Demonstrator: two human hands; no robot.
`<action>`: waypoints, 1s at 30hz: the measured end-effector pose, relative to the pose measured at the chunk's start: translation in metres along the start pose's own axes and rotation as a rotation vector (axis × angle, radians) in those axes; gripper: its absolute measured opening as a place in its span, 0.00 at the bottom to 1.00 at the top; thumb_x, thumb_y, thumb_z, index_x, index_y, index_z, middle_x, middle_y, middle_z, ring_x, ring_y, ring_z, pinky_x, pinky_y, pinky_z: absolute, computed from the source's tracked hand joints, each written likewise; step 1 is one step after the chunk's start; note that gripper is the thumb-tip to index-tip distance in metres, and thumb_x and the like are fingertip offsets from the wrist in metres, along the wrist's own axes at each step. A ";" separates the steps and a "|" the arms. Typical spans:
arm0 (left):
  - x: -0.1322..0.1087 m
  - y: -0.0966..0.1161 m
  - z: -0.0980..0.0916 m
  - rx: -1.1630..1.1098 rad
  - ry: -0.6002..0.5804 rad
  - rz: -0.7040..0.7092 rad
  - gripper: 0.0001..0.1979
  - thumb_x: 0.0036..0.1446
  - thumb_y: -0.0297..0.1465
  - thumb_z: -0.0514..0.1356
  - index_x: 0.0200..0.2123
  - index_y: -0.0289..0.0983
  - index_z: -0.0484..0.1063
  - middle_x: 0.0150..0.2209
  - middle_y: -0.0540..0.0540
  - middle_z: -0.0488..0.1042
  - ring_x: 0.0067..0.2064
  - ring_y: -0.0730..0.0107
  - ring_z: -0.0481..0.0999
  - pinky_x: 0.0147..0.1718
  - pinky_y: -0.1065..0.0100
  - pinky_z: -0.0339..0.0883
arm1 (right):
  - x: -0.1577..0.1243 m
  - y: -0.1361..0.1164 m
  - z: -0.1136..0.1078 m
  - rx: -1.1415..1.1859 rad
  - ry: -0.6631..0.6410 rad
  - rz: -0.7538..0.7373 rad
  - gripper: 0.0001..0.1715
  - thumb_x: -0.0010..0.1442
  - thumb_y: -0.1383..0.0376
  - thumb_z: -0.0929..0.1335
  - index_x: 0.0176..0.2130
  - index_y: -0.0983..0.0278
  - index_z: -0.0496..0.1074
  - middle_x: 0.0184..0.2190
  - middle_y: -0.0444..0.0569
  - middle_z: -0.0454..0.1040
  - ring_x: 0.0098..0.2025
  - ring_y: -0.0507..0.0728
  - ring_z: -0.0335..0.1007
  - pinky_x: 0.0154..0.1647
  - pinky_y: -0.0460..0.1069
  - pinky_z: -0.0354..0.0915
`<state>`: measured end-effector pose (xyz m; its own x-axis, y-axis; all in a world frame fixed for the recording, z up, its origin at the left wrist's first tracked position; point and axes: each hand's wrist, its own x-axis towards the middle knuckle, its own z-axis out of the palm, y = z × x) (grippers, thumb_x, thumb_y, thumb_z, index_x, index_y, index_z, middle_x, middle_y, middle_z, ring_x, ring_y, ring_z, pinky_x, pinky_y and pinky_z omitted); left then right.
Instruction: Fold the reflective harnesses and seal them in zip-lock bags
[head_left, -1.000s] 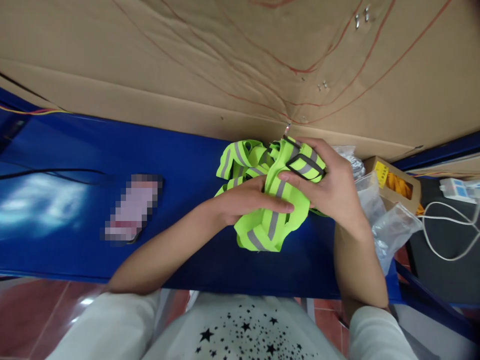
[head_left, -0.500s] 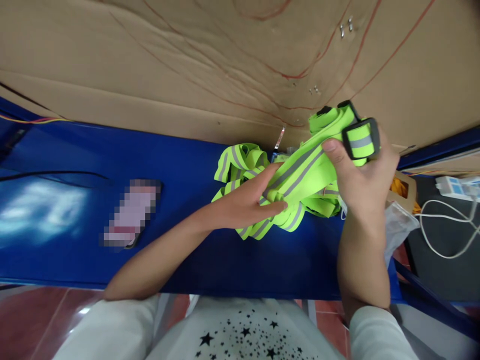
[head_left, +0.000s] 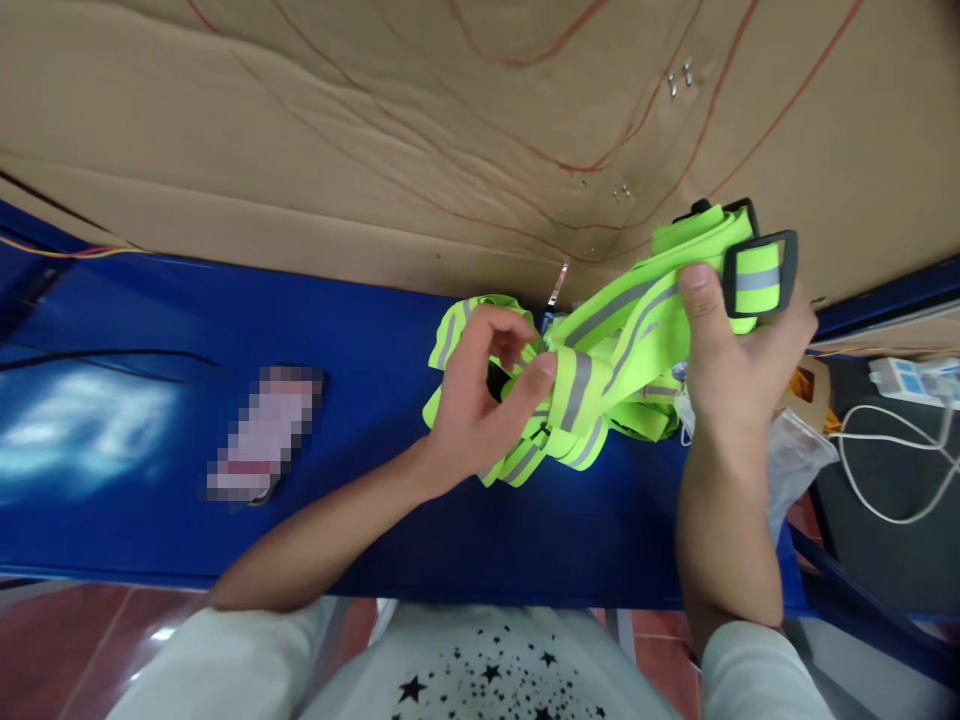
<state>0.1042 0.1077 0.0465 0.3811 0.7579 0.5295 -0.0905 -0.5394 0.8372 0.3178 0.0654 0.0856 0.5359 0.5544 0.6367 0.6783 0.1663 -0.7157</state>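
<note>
We saw the right forearm rising almost straight up, with the right hand (head_left: 739, 375) raised at its top, clamped on the folded yellow-green strap (head_left: 652, 345). Its thumb pressed flat on the near face and pointed upward, while its fingers were mostly hidden behind the bundle. A black buckle (head_left: 730, 280) stood just beside that thumb, its frame around a band with a grey stripe.

The left forearm slanted in from the lower left, and we saw the left hand (head_left: 480, 415) at the strap's lower end. Its index finger arched over and the thumb stretched out to the right, leaving a gap between them; the thumb tip lay at the edge of a loop. We could not tell whether that hand was pinching the strap or merely resting against it.

The held strap sloped up to the right, above a heap of similar straps (head_left: 517, 466) on the blue table (head_left: 367, 390), in front of the cardboard wall (head_left: 337, 170). We noted a phone (head_left: 266, 435), blurred into squares, well apart on the left, and a clear plastic bag (head_left: 795, 460) near the right forearm.
</note>
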 end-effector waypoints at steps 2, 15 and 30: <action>-0.004 0.003 0.003 0.049 0.038 -0.011 0.11 0.68 0.38 0.63 0.37 0.40 0.65 0.31 0.51 0.66 0.33 0.71 0.65 0.33 0.65 0.62 | -0.001 -0.001 0.001 0.010 0.016 0.005 0.22 0.59 0.50 0.77 0.38 0.66 0.76 0.28 0.43 0.72 0.32 0.54 0.69 0.46 0.54 0.70; 0.015 -0.021 -0.003 -0.360 -0.027 -0.422 0.18 0.57 0.45 0.72 0.32 0.38 0.74 0.30 0.51 0.71 0.33 0.72 0.69 0.35 0.67 0.64 | -0.008 0.002 0.007 0.066 -0.008 -0.054 0.24 0.60 0.47 0.76 0.40 0.65 0.75 0.30 0.42 0.70 0.33 0.53 0.67 0.44 0.53 0.70; 0.024 -0.024 -0.010 -0.782 0.002 -0.606 0.18 0.50 0.40 0.74 0.31 0.42 0.67 0.26 0.53 0.61 0.25 0.75 0.61 0.22 0.70 0.55 | -0.005 0.025 0.016 0.252 -0.023 0.151 0.28 0.57 0.45 0.77 0.42 0.66 0.77 0.38 0.50 0.79 0.42 0.59 0.78 0.49 0.54 0.73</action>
<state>0.1067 0.1421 0.0404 0.5625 0.8265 -0.0191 -0.4633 0.3342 0.8208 0.3244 0.0800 0.0596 0.6078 0.6061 0.5131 0.4439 0.2764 -0.8524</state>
